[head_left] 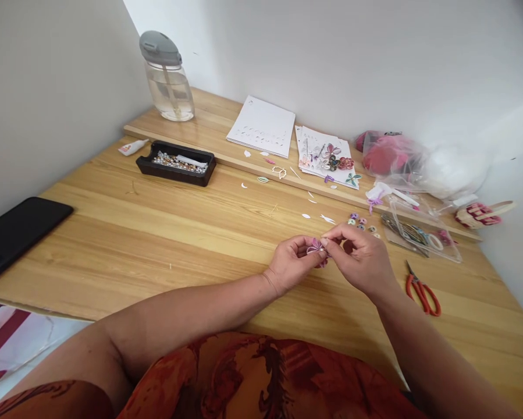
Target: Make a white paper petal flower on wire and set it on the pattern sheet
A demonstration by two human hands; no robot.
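A small pink and purple craft flower (315, 247) with looped petals is held above the wooden table, between both hands. My left hand (292, 259) is closed on it, thumb and fingers around its near side. At its right edge, the thumb and forefinger of my right hand (362, 259) pinch together on the flower; exactly what lies between those fingertips is hidden. Just beyond my right hand sit several small round flower-like pieces (362, 221). White paper cut-outs (327, 219) lie a little farther back.
Orange-handled pliers (423, 291) lie right of my right arm. A black tray (176, 164) of beads, a glue tube (132, 147), a phone (23, 233) and a water bottle (167, 81) are on the left. Paper sheets (263, 125) and a clear plastic box (431, 227) lie at the back.
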